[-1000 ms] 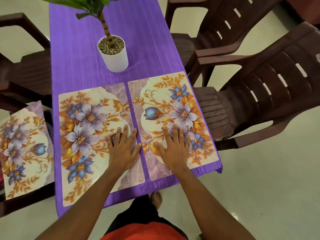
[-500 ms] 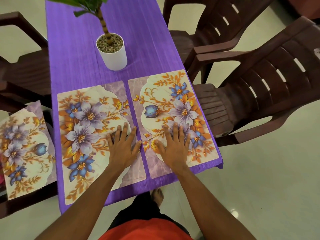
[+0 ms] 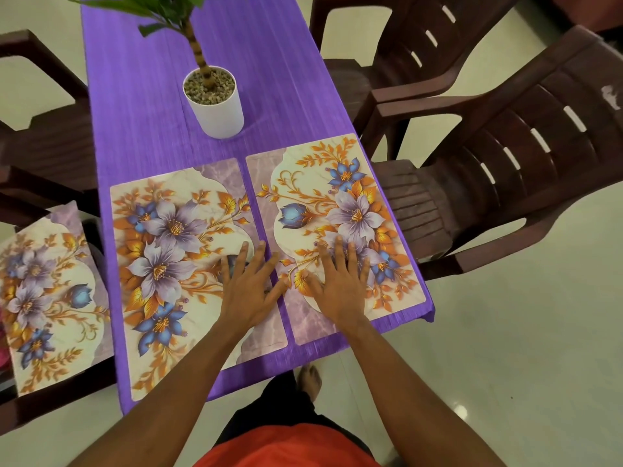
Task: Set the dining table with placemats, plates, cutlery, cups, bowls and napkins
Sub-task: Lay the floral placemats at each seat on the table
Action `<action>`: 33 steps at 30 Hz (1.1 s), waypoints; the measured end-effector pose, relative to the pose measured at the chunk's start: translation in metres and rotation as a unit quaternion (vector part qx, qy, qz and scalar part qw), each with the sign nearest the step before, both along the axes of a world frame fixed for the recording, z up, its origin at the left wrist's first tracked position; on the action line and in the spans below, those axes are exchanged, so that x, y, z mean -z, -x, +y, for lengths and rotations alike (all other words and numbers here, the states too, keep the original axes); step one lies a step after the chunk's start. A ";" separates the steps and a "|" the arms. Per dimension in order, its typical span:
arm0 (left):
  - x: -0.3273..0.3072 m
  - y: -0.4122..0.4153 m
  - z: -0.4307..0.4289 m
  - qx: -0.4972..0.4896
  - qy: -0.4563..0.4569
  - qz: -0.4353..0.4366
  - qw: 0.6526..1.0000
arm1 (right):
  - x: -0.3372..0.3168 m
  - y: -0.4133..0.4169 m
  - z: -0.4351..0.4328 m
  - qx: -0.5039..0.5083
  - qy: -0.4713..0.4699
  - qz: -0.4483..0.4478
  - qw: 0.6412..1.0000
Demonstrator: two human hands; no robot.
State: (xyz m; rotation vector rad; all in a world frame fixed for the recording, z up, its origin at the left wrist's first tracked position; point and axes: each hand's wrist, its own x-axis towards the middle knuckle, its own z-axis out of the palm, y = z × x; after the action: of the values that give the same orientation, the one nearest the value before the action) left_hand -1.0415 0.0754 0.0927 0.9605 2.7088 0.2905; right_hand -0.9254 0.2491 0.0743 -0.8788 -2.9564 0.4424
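At the surface's near end two floral placemats lie side by side: the left hand presses flat, fingers spread, on the left mat, the right hand likewise on the right mat; a potted plant stands beyond

Placemats: three floral ones. Two lie side by side on the purple table, the left mat and the right mat; the third mat sits off the table at 9 o'clock.

Potted plant: one, at 12 o'clock.

Brown chairs: two at 2 o'clock, the nearer chair and the farther chair.

Hands: two.
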 end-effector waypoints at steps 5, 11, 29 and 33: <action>0.002 -0.006 0.005 0.027 0.020 0.010 0.999 | -0.001 -0.001 0.000 0.000 0.005 -0.007 1.000; 0.004 -0.004 0.004 0.034 0.032 0.011 0.999 | -0.001 -0.002 -0.002 0.002 0.001 -0.009 1.000; -0.010 -0.004 0.007 0.065 0.046 0.010 0.997 | -0.017 0.002 0.004 -0.005 0.045 0.004 0.999; -0.019 -0.007 -0.003 0.029 0.018 -0.003 0.999 | -0.027 -0.005 0.007 0.003 0.071 0.105 0.992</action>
State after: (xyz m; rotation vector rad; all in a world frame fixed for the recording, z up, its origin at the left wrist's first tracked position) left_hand -1.0346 0.0720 0.1119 1.0252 2.6665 0.2324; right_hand -0.9205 0.2557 0.1008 -0.7983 -2.7576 0.7050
